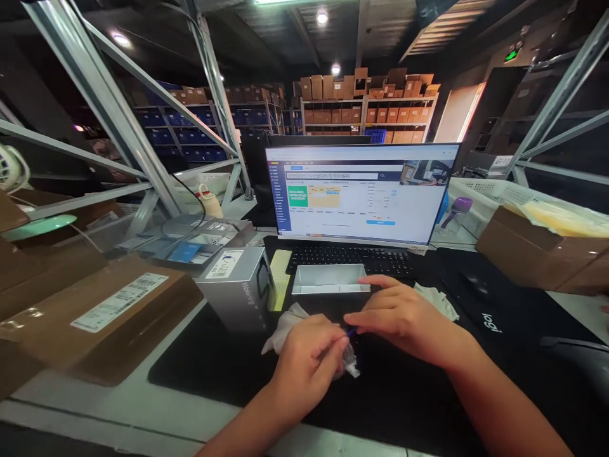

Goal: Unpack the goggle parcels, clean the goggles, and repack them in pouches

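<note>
Left hand (309, 355): thumb and forefinger pinching small blue piece (351, 332); piece at fingertips, long axis toward right hand (409, 317); right-hand closure not discernible; open pale box (330, 289) beyond grip

1 lit monitor (352, 212) stands at the far side; a labelled carton (118, 327) lies left, an open carton (537, 257) right.

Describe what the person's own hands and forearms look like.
The left hand and right hand are ungloved, with no ring that can be made out. No sleeve, watch or bracelet shows on the left forearm or right forearm.
</note>
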A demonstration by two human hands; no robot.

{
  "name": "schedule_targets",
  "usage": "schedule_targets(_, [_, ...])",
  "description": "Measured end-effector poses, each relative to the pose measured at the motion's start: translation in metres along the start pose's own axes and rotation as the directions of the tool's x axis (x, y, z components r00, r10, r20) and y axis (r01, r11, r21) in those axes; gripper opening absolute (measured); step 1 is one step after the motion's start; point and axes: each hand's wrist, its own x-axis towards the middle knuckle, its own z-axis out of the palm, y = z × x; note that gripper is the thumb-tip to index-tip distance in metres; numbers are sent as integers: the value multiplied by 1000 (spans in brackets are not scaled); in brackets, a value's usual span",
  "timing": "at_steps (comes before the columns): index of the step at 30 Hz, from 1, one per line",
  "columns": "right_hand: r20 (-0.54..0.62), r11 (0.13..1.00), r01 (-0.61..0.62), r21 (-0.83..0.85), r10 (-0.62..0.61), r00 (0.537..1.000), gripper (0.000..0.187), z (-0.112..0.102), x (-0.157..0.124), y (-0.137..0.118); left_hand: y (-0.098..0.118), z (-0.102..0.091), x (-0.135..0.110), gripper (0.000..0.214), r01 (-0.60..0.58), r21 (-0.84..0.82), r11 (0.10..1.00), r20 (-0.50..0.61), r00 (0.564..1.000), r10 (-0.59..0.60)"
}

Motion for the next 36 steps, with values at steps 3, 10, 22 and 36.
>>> schedule_targets(3, [52, 999, -8, 54, 5, 999, 19, -1, 1, 5, -1, 1, 1, 35, -24, 17, 1000, -12, 1000, 24])
schedule_targets(10, [24, 879, -444, 174, 447, 894, 46, 8, 4, 11, -19, 0, -11, 20, 180, 85, 980, -339, 930, -142])
schedule_targets(22, [353, 844, -532, -73, 521, 777, 38, 98, 29, -38, -51, 14, -54, 21, 379, 357, 854, -658, 750, -58])
schedule_targets(36, [520, 347, -622, 702, 347, 780, 51, 54, 39, -5, -41, 3, -69, 15, 307, 81, 948, -702, 693, -164])
